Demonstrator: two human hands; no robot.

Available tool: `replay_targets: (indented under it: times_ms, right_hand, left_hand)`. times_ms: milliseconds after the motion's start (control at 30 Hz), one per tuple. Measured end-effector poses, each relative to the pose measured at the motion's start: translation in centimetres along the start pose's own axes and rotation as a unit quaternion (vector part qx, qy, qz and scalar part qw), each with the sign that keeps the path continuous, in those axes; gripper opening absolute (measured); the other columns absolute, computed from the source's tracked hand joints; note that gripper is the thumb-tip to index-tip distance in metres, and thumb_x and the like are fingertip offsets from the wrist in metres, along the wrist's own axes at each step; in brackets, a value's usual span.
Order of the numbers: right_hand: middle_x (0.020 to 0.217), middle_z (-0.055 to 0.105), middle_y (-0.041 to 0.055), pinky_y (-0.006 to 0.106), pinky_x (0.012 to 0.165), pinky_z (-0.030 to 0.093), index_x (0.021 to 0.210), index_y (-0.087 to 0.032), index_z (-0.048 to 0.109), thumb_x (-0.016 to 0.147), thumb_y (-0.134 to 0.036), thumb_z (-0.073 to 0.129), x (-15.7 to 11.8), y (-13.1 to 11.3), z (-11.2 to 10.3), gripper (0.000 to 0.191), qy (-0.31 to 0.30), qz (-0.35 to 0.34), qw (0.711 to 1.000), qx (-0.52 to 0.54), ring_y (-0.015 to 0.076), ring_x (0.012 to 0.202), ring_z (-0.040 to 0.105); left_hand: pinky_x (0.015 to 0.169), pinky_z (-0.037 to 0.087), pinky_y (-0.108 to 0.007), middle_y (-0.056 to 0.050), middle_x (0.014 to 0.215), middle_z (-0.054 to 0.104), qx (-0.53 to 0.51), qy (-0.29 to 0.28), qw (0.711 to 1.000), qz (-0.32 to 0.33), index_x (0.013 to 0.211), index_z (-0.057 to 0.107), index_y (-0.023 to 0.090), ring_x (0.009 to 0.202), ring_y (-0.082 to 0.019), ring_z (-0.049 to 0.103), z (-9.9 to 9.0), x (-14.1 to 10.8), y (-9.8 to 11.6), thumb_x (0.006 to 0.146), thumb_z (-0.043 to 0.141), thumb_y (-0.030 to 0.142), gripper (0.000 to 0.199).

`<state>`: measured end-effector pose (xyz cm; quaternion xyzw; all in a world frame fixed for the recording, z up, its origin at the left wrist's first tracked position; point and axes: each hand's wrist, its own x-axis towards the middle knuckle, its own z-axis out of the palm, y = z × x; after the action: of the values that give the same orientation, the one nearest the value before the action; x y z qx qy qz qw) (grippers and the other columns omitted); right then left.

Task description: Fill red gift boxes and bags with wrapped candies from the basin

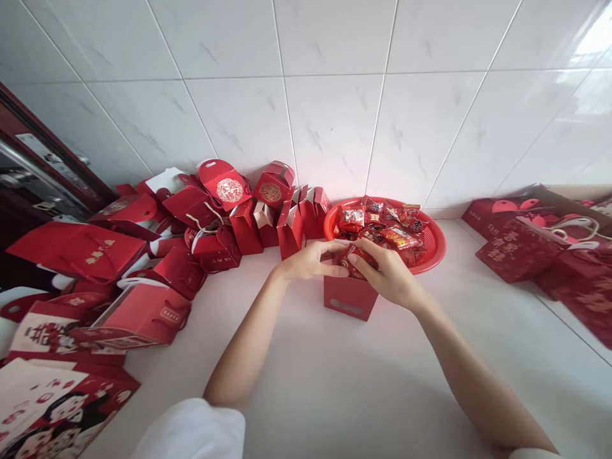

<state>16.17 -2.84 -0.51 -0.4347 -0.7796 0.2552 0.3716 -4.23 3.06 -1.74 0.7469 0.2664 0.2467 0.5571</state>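
White counter (296,389): red packet (351,260) in right fingers (375,252), over red box (351,294); left fingers (335,271) beside, grip unclear.

A pale tabletop (296,376) bears a heap of red gift boxes (153,268) at left, a red basket (437,245) (oval, candy-filled) at far centre, and red bags (540,255) at right.

Red box (350,298) upright, red-wrapped candy (352,260) at its top
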Motion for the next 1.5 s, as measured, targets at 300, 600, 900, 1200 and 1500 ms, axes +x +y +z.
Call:
replay_targets:
  times_ms: [300,600,900,1200,1500]
  right_hand:
    - [0.089,0.072,0.0026,0.028,0.064,0.046,0.101,-0.023,0.056,0.093,-0.028,0.048,0.0,0.6,0.1,0.012,0.003,-0.008,1.0,-0.006,0.0167,0.07,0.063]
    - [0.109,0.075,0.0038,0.031,0.074,0.054,0.11,-0.024,0.071,0.079,-0.011,0.051,-0.1,0.4,-0.3,0.038,-0.019,-0.026,0.999,-0.02,0.0206,0.087,0.069]
    - [0.106,0.077,-0.0011,0.034,0.082,0.058,0.133,-0.031,0.063,0.082,-0.007,0.048,-0.1,0.5,-0.3,0.058,-0.053,-0.041,0.997,0.024,0.0194,0.089,0.073]
    - [0.101,0.077,0.0015,0.033,0.078,0.06,0.116,-0.025,0.071,0.087,-0.013,0.054,-0.2,0.6,-0.7,0.036,-0.042,-0.03,0.998,0.045,0.0196,0.086,0.074]
    - [0.097,0.074,0.0066,0.036,0.073,0.06,0.096,-0.021,0.071,0.088,-0.041,0.068,-0.4,0.9,-2.8,0.021,0.146,-0.014,0.989,0.023,0.0225,0.084,0.07]
  left_hand:
    - [0.111,0.043,-0.044,-0.008,0.143,0.059,0.019,-0.006,1.0,0.004,0.122,0.07,0.022,0.134,-0.03,0.052,0.0,0.0,0.1,0.08,0.078,0.038,0.045]
    - [0.109,0.043,-0.044,-0.008,0.139,0.062,0.034,-0.007,0.999,0.003,0.133,0.064,0.026,0.133,-0.03,0.052,-0.1,0.0,0.1,0.082,0.077,0.037,0.053]
    - [0.109,0.043,-0.042,-0.01,0.137,0.063,0.02,-0.012,1.0,0.005,0.126,0.067,0.021,0.131,-0.028,0.055,0.0,0.0,0.3,0.082,0.077,0.034,0.048]
    - [0.108,0.046,-0.04,-0.009,0.146,0.057,0.014,-0.014,0.999,0.027,0.121,0.07,0.021,0.134,-0.029,0.053,-0.1,0.1,0.0,0.083,0.077,0.038,0.042]
    - [0.102,0.052,-0.04,-0.008,0.13,0.07,0.1,0.038,0.994,0.029,0.112,0.076,0.021,0.124,-0.028,0.063,0.1,0.1,-0.2,0.077,0.079,0.033,0.037]
